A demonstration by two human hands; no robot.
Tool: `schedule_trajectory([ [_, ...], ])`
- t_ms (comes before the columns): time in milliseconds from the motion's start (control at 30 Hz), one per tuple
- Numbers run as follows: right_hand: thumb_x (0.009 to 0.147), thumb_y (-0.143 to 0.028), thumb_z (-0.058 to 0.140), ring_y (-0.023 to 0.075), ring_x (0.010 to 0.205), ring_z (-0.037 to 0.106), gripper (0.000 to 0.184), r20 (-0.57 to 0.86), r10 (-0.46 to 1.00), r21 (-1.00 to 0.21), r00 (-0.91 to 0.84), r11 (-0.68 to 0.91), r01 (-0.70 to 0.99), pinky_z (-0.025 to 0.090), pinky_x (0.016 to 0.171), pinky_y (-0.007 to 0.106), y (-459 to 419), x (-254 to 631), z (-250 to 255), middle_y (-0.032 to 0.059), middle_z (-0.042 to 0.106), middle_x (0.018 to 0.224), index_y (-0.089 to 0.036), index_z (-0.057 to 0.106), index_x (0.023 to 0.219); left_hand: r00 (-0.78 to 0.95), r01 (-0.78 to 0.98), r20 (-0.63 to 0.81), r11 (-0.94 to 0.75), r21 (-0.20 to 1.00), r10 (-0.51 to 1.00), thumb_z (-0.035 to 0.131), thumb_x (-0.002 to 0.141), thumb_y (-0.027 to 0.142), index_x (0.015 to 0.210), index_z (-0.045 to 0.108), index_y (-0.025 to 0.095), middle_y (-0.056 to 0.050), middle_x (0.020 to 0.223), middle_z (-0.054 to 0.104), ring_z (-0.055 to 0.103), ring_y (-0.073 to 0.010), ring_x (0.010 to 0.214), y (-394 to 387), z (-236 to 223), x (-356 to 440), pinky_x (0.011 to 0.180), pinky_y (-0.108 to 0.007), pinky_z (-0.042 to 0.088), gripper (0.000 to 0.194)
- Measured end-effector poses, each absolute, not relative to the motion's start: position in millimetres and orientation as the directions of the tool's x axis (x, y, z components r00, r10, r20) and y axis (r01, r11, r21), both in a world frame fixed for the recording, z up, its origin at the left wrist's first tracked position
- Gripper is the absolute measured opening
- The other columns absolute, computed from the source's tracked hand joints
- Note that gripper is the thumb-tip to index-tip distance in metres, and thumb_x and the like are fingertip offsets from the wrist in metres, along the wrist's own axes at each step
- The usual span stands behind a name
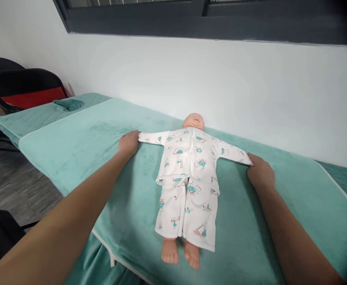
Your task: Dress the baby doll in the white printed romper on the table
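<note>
A baby doll [193,120] lies on its back, head toward the wall and bare feet toward me. It wears a white pajama top [188,154] with a teal and pink print and matching pajama pants [172,209]. Both sleeves are stretched out to the sides. My left hand [128,143] is closed on the cuff of the sleeve on the left. On the other side, my right hand [261,172] pinches the end of the right-hand sleeve. The doll's hands are not visible.
Under the doll is a teal padded bed [102,166] against a white wall [191,75]. A face-hole opening [69,104] shows at its far left. Black and red chairs [27,89] stand beyond it, and a dark window frame [161,19] runs above.
</note>
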State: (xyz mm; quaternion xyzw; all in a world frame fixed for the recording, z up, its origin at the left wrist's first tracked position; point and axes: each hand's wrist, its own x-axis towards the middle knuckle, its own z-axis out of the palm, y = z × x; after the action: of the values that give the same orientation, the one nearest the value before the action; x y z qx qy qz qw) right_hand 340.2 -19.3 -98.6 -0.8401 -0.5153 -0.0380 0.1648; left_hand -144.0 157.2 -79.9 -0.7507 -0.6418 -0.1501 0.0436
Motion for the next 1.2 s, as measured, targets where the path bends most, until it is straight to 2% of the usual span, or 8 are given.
schedule_trajectory([
  [200, 0.080, -0.009, 0.042, 0.0360, 0.133, 0.046, 0.062, 0.362, 0.833, -0.190, 0.417, -0.372, 0.908, 0.038, 0.107, 0.053, -36, 313, -101, 0.0176, 0.048, 0.147, -0.014, 0.050, 0.141, 0.036, 0.968, 0.314, -0.112, 0.225, 0.949, 0.033, 0.090, 0.010, 0.135, 0.048, 0.015, -0.017, 0.137, 0.058, 0.053, -0.0311, 0.127, 140, -80, -142, 0.103, -0.047, 0.040, 0.048],
  [400, 0.086, -0.019, 0.043, 0.0332, 0.139, 0.039, 0.052, 0.462, 0.855, -0.412, 0.238, -0.031, 0.911, 0.034, 0.113, 0.055, -82, 234, -106, 0.0198, 0.046, 0.147, -0.010, 0.051, 0.137, -0.122, 0.924, 0.380, -0.035, 0.380, 0.917, 0.038, 0.080, 0.004, 0.136, 0.046, 0.013, -0.018, 0.143, 0.050, 0.051, -0.0302, 0.128, 92, -83, -134, 0.102, -0.044, 0.044, 0.058],
  [533, 0.093, -0.035, 0.048, 0.0301, 0.125, 0.052, 0.045, 0.365, 0.878, -0.678, 0.308, 0.024, 0.735, 0.043, 0.104, 0.055, -147, 178, -108, 0.0132, 0.057, 0.135, -0.021, 0.050, 0.136, -0.186, 0.702, 0.377, -0.146, 0.697, 0.907, 0.043, 0.081, 0.007, 0.124, 0.057, 0.016, -0.013, 0.125, 0.064, 0.060, -0.0255, 0.117, 18, -94, -126, 0.102, -0.042, 0.047, 0.046],
  [633, 0.091, -0.036, 0.054, 0.0276, 0.115, 0.056, 0.038, 0.342, 0.880, -0.755, 0.329, 0.049, 0.654, 0.047, 0.098, 0.051, -194, 146, -111, 0.0114, 0.060, 0.126, -0.023, 0.054, 0.127, 0.043, 0.389, 0.264, -0.260, 0.884, 0.963, 0.051, 0.084, 0.016, 0.107, 0.066, 0.019, -0.008, 0.107, 0.072, 0.067, -0.0224, 0.099, -50, -100, -123, 0.092, -0.041, 0.053, 0.027],
  [833, 0.081, -0.028, 0.065, 0.0312, 0.111, 0.056, 0.039, 0.375, 0.878, -0.665, 0.296, 0.033, 0.746, 0.041, 0.096, 0.054, -219, 112, -115, 0.0096, 0.063, 0.119, -0.024, 0.056, 0.119, 0.345, 0.321, 0.409, -0.516, 0.794, 0.845, 0.057, 0.079, 0.008, 0.114, 0.063, 0.025, -0.006, 0.114, 0.065, 0.060, -0.0217, 0.108, -135, -101, -105, 0.097, -0.044, 0.048, 0.040],
  [967, 0.086, -0.030, 0.059, 0.0256, 0.088, 0.060, 0.012, 0.304, 0.879, -0.783, 0.366, 0.012, 0.622, 0.046, 0.083, 0.042, -212, 99, -99, 0.0041, 0.067, 0.091, -0.022, 0.061, 0.095, 0.293, 0.402, 0.459, -0.544, 0.736, 0.839, 0.058, 0.080, 0.006, 0.101, 0.062, 0.023, -0.003, 0.098, 0.066, 0.061, -0.0214, 0.097, -144, -106, -95, 0.093, -0.045, 0.046, 0.027],
  [1067, 0.095, -0.036, 0.051, 0.0190, 0.074, 0.057, 0.019, 0.258, 0.894, -0.888, 0.367, 0.071, 0.454, 0.045, 0.070, 0.031, -219, 89, -75, 0.0000, 0.062, 0.077, -0.021, 0.058, 0.085, 0.272, 0.314, 0.499, -0.566, 0.762, 0.823, 0.054, 0.087, 0.009, 0.089, 0.060, 0.021, -0.002, 0.092, 0.064, 0.061, -0.0177, 0.091, -147, -99, -97, 0.084, -0.036, 0.048, 0.014],
  [1200, 0.093, -0.039, 0.058, 0.0163, 0.074, 0.055, 0.022, 0.328, 0.886, -0.858, 0.328, 0.134, 0.495, 0.042, 0.069, 0.028, -233, 83, -59, -0.0013, 0.060, 0.079, -0.021, 0.059, 0.080, 0.228, 0.217, 0.542, -0.585, 0.781, 0.809, 0.053, 0.092, 0.013, 0.093, 0.059, 0.022, -0.001, 0.093, 0.061, 0.060, -0.0140, 0.090, -157, -79, -106, 0.080, -0.029, 0.046, 0.011],
])
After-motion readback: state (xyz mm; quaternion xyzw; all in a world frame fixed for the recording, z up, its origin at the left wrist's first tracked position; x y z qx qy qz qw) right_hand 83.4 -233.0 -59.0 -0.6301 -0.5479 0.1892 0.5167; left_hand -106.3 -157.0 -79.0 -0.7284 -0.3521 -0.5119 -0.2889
